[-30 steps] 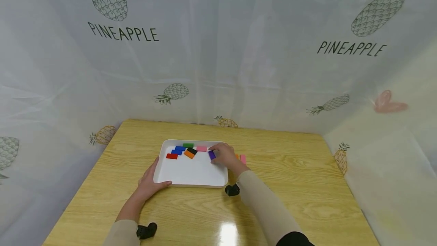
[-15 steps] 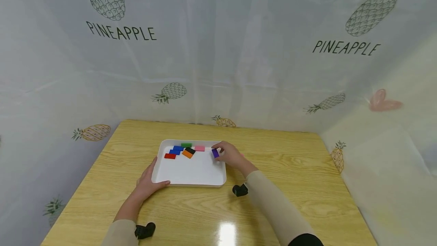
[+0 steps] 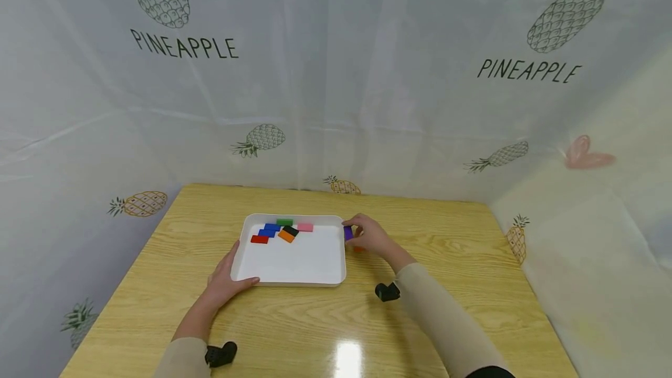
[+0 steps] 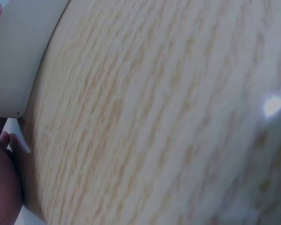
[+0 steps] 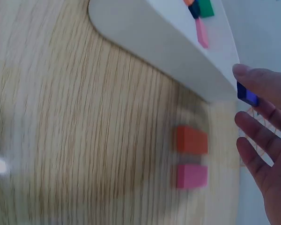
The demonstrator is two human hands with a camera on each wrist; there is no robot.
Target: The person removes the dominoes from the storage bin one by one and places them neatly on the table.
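A purple block (image 3: 348, 233) is pinched between the thumb and fingers of my right hand (image 3: 371, 234), just outside the right rim of a white tray (image 3: 294, 264). The right wrist view shows this purple block (image 5: 247, 95) raised above the table. On the table below it lie an orange-red block (image 5: 192, 139) and a pink block (image 5: 192, 176), side by side and apart. My left hand (image 3: 226, 282) lies spread against the tray's front left corner, thumb on the front edge and fingers along the left side. The left wrist view catches only parts of it.
Inside the tray's back half lie a red block (image 3: 259, 240), two blue blocks (image 3: 266, 233), a green block (image 3: 284, 222), a black block (image 3: 290, 230), an orange block (image 3: 286, 237) and a pink block (image 3: 305, 227). A patterned curtain (image 3: 336, 86) hangs behind the wooden table (image 3: 430, 238).
My right hand has lifted the purple block from inside the tray and carried it right, past the rim. The left hand has stayed at the tray's corner.
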